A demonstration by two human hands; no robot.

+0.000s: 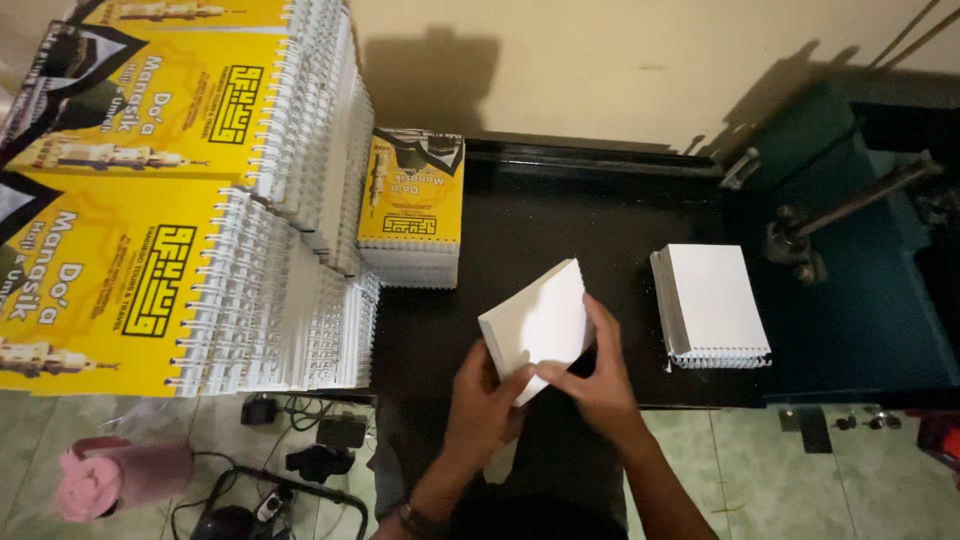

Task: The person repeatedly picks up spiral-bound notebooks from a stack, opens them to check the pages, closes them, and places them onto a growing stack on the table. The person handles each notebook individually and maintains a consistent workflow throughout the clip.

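My left hand (482,408) and my right hand (598,378) both grip a white stack of booklet pages (538,322), tilted above the front of the black table (560,230). The left hand holds its lower left corner, the right hand its lower right edge. To the right, a white spiral-bound booklet (710,300) lies flat on the table, its wire spine toward me.
Tall stacks of yellow-covered spiral-bound booklets (170,190) fill the left side, with a shorter yellow stack (412,205) beside them on the table. A green binding machine with a lever (850,210) stands at the right. Cables and a pink cloth roll (120,475) lie on the floor.
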